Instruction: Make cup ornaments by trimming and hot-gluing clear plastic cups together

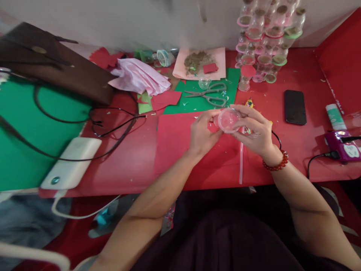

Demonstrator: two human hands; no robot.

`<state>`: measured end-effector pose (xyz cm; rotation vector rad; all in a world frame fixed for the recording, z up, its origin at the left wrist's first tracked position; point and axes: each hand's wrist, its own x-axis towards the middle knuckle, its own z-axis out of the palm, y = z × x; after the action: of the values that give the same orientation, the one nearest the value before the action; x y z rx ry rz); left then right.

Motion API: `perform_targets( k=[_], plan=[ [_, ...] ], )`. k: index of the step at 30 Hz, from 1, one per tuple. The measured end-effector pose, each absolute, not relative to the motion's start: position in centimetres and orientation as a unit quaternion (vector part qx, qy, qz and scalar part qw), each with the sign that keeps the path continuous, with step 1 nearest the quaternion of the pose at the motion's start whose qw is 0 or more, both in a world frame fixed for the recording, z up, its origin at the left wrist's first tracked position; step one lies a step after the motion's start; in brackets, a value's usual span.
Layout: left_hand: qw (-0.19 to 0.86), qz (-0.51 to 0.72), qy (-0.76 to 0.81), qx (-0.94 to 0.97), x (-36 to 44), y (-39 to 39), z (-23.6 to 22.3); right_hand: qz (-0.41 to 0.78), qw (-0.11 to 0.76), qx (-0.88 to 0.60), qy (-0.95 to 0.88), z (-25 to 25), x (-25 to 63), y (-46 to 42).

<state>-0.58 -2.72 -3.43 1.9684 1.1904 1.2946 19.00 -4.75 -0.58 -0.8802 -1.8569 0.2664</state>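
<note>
Between my two hands is a small clear plastic cup (229, 120), its round face tilted up toward me. My left hand (203, 131) grips its left side with fingers and thumb. On the other side, the fingers of my right hand (255, 130) are curled about the rim. Beneath them lies a sheet of red paper (177, 146). A pale pink strip (241, 162) runs down the table below my right hand. Grey-handled scissors (210, 94) rest on a green sheet (175, 107) just beyond, beside another clear cup (204, 81).
Stacked clear cups (265, 41) stand at the back right. A phone (295, 107), glue stick (335, 116) and purple power socket (342, 146) lie rightward. At left are a brown bag (56, 64), black cables (113, 131), pink cloth (141, 75) and a white power strip (72, 162).
</note>
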Motion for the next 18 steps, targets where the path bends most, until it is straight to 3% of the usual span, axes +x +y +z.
perform_targets(
  k=[18],
  plan=[
    [0.347,0.570,0.365,0.649,-0.2,-2.0,-5.4,0.145,0.498,-0.380,-0.766,-0.4,19.5,-4.5]
  ],
)
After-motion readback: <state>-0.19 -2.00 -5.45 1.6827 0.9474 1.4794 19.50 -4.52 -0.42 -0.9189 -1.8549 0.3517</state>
